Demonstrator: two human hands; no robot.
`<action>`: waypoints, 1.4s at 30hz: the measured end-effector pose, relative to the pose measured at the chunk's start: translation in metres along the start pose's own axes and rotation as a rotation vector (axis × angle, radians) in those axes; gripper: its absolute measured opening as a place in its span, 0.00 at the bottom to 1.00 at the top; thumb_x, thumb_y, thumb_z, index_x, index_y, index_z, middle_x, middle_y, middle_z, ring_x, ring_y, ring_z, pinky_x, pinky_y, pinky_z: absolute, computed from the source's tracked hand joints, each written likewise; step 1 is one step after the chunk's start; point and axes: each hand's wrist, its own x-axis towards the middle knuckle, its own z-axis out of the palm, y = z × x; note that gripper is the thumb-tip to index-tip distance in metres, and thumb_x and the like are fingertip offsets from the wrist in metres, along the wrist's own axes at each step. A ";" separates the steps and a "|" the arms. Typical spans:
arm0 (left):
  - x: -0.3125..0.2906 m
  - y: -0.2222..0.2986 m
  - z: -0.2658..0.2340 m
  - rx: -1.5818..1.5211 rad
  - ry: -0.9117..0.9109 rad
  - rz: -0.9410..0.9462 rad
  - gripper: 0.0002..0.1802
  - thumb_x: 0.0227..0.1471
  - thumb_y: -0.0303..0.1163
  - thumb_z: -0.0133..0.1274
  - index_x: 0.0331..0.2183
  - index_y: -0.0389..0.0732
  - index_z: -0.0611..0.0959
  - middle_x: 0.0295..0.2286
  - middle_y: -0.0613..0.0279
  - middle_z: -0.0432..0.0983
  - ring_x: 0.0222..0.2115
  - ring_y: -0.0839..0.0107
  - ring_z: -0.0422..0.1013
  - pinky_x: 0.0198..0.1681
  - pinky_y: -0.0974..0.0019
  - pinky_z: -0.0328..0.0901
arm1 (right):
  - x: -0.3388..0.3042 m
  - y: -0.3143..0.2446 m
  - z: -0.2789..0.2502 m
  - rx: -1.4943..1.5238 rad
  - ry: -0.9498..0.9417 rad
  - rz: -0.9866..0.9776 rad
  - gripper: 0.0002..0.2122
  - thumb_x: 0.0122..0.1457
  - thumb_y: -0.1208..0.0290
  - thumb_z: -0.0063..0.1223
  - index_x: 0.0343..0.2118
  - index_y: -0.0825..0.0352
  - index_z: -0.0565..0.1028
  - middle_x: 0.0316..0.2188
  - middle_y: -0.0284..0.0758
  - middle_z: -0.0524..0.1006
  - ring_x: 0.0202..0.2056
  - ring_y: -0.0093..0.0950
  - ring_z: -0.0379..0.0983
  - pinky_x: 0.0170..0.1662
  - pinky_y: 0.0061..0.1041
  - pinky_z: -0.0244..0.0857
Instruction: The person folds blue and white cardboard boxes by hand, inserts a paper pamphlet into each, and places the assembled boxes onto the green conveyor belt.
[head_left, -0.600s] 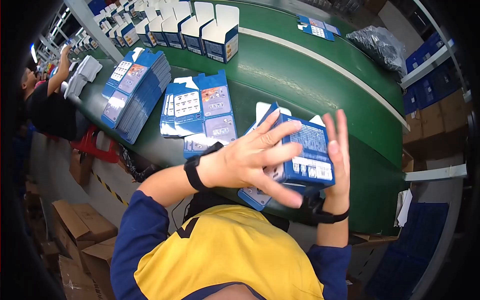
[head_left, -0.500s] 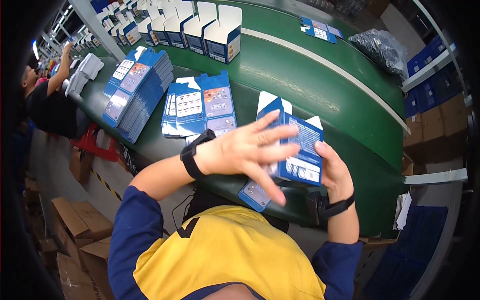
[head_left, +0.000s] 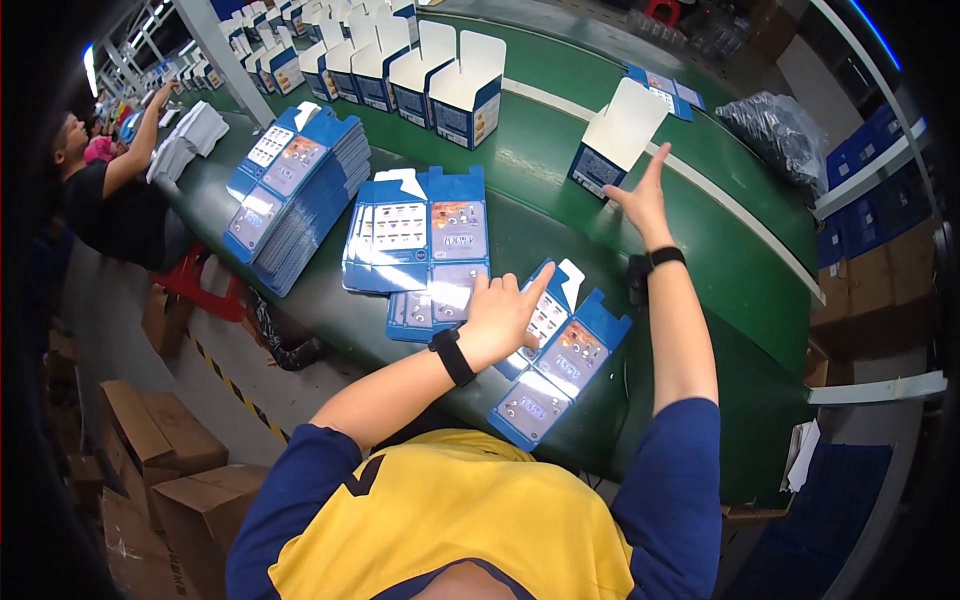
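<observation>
An open cardboard box (head_left: 618, 135), dark blue outside, smooth white inside, stands flap-up on the green surface (head_left: 725, 235), far right. The right hand (head_left: 643, 203) spreads beside it. Nearer, the left hand (head_left: 503, 318), thumb and index parted, overlaps a flat, glossy blue carton (head_left: 570, 357).

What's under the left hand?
Part of a flat blue carton; its printed panels show beyond the left hand, to the right and below. The carton's portion beneath the fingers and palm is covered, so contact there can't be confirmed.
</observation>
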 end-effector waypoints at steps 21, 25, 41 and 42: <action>-0.032 0.014 -0.052 -1.419 0.592 0.281 0.51 0.40 0.50 0.63 0.58 0.33 0.58 0.45 0.57 0.68 0.50 0.69 0.62 0.53 0.66 0.55 | -0.215 -0.157 -0.102 0.136 -0.216 -0.435 0.17 0.50 0.70 0.60 0.43 0.71 0.73 0.39 0.41 0.77 0.42 0.35 0.74 0.45 0.28 0.66; -0.041 0.019 -0.066 -1.558 0.395 0.206 0.60 0.35 0.60 0.63 0.58 0.31 0.56 0.51 0.54 0.63 0.53 0.67 0.58 0.56 0.64 0.51 | -0.217 -0.159 -0.093 0.322 -0.130 -0.490 0.33 0.46 0.67 0.64 0.55 0.68 0.61 0.52 0.44 0.67 0.52 0.38 0.65 0.52 0.30 0.60; -0.045 0.008 -0.046 -0.558 0.399 0.579 0.49 0.41 0.22 0.57 0.61 0.48 0.50 0.55 0.48 0.54 0.55 0.52 0.58 0.60 0.44 0.43 | -0.221 -0.157 -0.111 0.949 -0.025 0.117 0.61 0.28 0.59 0.76 0.62 0.69 0.41 0.57 0.41 0.56 0.56 0.34 0.56 0.59 0.32 0.50; -0.042 0.006 -0.046 -0.557 0.398 0.575 0.49 0.41 0.22 0.57 0.61 0.48 0.50 0.55 0.48 0.54 0.55 0.52 0.58 0.60 0.44 0.43 | -0.221 -0.157 -0.117 0.889 -0.121 0.020 0.58 0.29 0.60 0.75 0.62 0.69 0.44 0.57 0.41 0.56 0.57 0.34 0.56 0.59 0.31 0.50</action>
